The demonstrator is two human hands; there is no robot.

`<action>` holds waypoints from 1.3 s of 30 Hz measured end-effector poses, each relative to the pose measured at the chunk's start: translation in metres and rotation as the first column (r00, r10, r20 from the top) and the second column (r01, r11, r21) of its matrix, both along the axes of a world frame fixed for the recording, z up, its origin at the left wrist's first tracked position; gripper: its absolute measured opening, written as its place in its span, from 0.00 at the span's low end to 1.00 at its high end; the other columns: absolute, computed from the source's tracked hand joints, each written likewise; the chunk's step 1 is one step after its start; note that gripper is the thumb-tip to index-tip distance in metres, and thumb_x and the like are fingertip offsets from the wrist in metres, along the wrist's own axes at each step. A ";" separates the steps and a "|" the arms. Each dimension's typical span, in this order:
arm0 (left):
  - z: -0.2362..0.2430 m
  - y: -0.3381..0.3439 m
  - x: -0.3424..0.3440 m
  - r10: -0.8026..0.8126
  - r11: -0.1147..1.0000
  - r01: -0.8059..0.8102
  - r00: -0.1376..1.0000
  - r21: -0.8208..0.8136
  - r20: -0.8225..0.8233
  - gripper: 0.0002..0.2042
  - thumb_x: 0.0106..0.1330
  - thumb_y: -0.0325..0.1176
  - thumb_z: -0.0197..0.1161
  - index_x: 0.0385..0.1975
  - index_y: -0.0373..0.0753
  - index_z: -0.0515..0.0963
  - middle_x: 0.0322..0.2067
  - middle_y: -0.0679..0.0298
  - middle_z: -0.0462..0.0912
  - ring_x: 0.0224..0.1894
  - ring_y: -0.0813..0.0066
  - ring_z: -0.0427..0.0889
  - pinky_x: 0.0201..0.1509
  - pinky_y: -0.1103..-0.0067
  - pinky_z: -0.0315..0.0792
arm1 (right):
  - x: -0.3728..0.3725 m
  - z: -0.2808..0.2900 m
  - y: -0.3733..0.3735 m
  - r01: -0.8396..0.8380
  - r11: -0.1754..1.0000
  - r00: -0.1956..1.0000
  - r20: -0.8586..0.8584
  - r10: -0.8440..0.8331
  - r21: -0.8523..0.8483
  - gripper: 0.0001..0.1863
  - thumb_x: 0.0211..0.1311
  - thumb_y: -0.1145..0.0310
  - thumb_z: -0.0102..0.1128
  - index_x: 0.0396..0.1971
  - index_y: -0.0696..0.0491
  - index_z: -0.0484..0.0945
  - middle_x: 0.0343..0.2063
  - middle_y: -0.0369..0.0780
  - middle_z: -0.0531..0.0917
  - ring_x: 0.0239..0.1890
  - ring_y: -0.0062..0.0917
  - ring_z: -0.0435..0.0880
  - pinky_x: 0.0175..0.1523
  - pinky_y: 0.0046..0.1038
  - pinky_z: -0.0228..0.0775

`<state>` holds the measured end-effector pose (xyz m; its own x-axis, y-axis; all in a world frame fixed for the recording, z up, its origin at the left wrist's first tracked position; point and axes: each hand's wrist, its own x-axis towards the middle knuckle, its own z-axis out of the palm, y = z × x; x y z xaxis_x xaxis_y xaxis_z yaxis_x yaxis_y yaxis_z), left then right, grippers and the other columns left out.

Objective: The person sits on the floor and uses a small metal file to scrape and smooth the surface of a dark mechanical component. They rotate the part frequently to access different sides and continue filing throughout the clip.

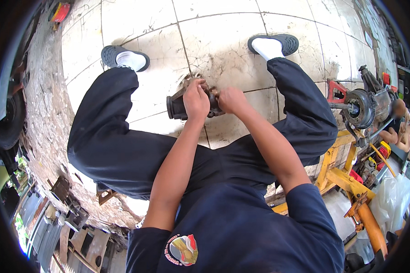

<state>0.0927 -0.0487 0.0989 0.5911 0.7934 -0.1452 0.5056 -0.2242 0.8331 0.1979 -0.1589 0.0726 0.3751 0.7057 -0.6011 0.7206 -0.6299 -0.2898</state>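
Observation:
A dark, greasy cast metal housing (177,107) lies on the tiled floor between my spread legs, with a round end at its left. My left hand (197,100) is over its upper middle, fingers curled onto a part of it. At its right end, my right hand (230,99) is closed around something small and brownish; my fingers hide what it is. Part of the housing behind both hands is hidden.
At my right stand a yellow steel frame (335,177), a red stand (337,91) and a hub assembly (360,108); another person (398,123) is beyond them. A tire (11,118) and metal scraps (73,214) lie left. A red-yellow round object (59,12) sits upper left.

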 end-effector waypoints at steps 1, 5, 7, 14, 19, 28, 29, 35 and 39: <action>0.001 0.000 -0.002 0.013 1.000 -0.013 1.000 -0.017 0.002 0.10 0.73 0.20 0.52 0.43 0.34 0.81 0.34 0.55 0.87 0.38 0.57 0.87 0.48 0.67 0.79 | -0.008 0.006 -0.013 0.000 0.997 1.000 -0.002 0.000 0.078 0.16 0.67 0.65 0.53 0.49 0.47 0.85 0.32 0.49 0.89 0.35 0.47 0.90 0.40 0.48 0.82; 0.001 -0.002 0.001 0.050 0.997 -0.047 0.997 -0.055 0.051 0.10 0.73 0.21 0.52 0.43 0.34 0.82 0.34 0.55 0.87 0.39 0.56 0.87 0.48 0.66 0.79 | -0.032 0.004 -0.028 0.278 0.938 0.959 0.003 -0.285 0.205 0.17 0.75 0.60 0.51 0.56 0.43 0.83 0.29 0.50 0.88 0.33 0.50 0.88 0.38 0.50 0.80; -0.002 -0.004 0.000 0.038 0.998 -0.036 0.998 -0.047 0.049 0.09 0.73 0.22 0.53 0.43 0.34 0.82 0.34 0.54 0.87 0.39 0.55 0.87 0.48 0.66 0.79 | -0.041 -0.005 -0.024 0.252 0.938 0.960 0.064 -0.273 0.237 0.19 0.70 0.67 0.51 0.58 0.44 0.81 0.29 0.48 0.88 0.32 0.48 0.89 0.36 0.47 0.81; -0.003 -0.002 -0.004 0.035 0.998 -0.033 0.998 -0.058 0.046 0.09 0.73 0.24 0.53 0.44 0.36 0.81 0.35 0.53 0.87 0.40 0.53 0.87 0.49 0.64 0.78 | -0.033 -0.006 -0.022 0.175 0.961 0.982 0.040 -0.187 0.216 0.17 0.76 0.61 0.50 0.58 0.46 0.80 0.29 0.48 0.88 0.32 0.49 0.89 0.38 0.48 0.82; -0.002 -0.001 -0.002 0.005 0.999 -0.004 1.000 -0.040 0.004 0.09 0.74 0.24 0.53 0.45 0.36 0.81 0.35 0.54 0.87 0.40 0.53 0.87 0.49 0.64 0.78 | -0.044 0.006 -0.024 0.239 0.952 0.970 0.008 -0.245 0.193 0.18 0.76 0.59 0.51 0.59 0.45 0.79 0.32 0.49 0.88 0.36 0.49 0.89 0.40 0.49 0.82; 0.002 0.001 -0.003 -0.018 1.000 0.017 0.999 -0.026 -0.039 0.10 0.73 0.25 0.54 0.46 0.35 0.82 0.41 0.52 0.87 0.46 0.53 0.87 0.53 0.65 0.78 | -0.028 0.008 -0.020 0.220 0.966 0.975 -0.029 -0.218 0.138 0.18 0.75 0.59 0.51 0.60 0.43 0.80 0.35 0.49 0.88 0.38 0.50 0.89 0.43 0.50 0.81; 0.003 -0.001 -0.003 -0.019 1.000 0.018 0.999 -0.018 -0.048 0.10 0.73 0.25 0.54 0.46 0.34 0.82 0.43 0.51 0.87 0.47 0.53 0.87 0.54 0.67 0.78 | -0.022 0.009 -0.025 0.214 0.970 0.976 -0.053 -0.209 0.114 0.18 0.75 0.59 0.51 0.59 0.44 0.80 0.35 0.49 0.88 0.38 0.50 0.89 0.43 0.49 0.81; 0.006 0.001 0.001 -0.026 0.999 0.025 0.999 -0.023 -0.045 0.09 0.72 0.25 0.57 0.47 0.34 0.83 0.44 0.51 0.88 0.48 0.52 0.87 0.55 0.67 0.78 | -0.023 -0.003 -0.018 0.165 0.961 0.986 0.000 -0.169 0.224 0.17 0.75 0.59 0.50 0.55 0.43 0.83 0.35 0.50 0.89 0.38 0.49 0.88 0.43 0.49 0.81; 0.008 -0.003 -0.002 0.026 0.996 -0.028 0.999 -0.088 -0.027 0.09 0.70 0.24 0.58 0.46 0.34 0.82 0.44 0.51 0.88 0.47 0.54 0.88 0.55 0.68 0.78 | -0.021 0.007 -0.025 0.205 0.971 0.976 -0.105 -0.193 0.120 0.18 0.75 0.60 0.50 0.56 0.44 0.84 0.35 0.51 0.88 0.39 0.50 0.88 0.44 0.50 0.80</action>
<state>0.0911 -0.0515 0.1067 0.5650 0.7923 -0.2303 0.5320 -0.1365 0.8357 0.1767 -0.1843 0.0795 0.4632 0.6964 -0.5482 0.5511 -0.7107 -0.4371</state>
